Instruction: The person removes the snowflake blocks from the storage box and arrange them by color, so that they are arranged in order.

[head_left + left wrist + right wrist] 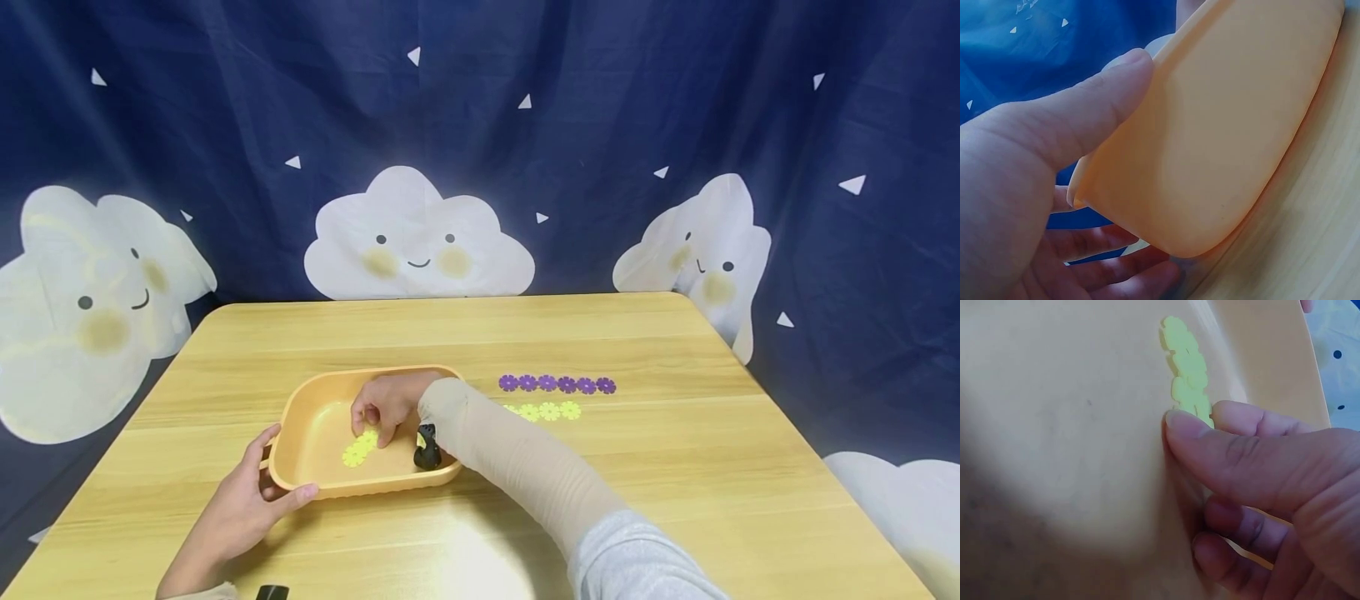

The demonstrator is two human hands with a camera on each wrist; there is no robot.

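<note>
An orange plastic basin (390, 482) stands on the wooden table. My left hand (243, 500) grips its left end, the thumb on the rim and the fingers around the handle side; the left wrist view shows the thumb against the outer wall (1210, 137). Inside the basin, my right hand (390, 404) pinches one end of a short chain of yellow flower-shaped plastic pieces (354, 455). In the right wrist view, thumb and index finger hold the chain (1185, 359), and the pinched end is partly hidden.
Right of the basin lies a row of purple flower-shaped pieces (557, 383). Nearer me is a yellow row (549, 412), its left end hidden by the right sleeve (525, 467). A dark blue curtain (480, 125) with clouds hangs behind the table (712, 467).
</note>
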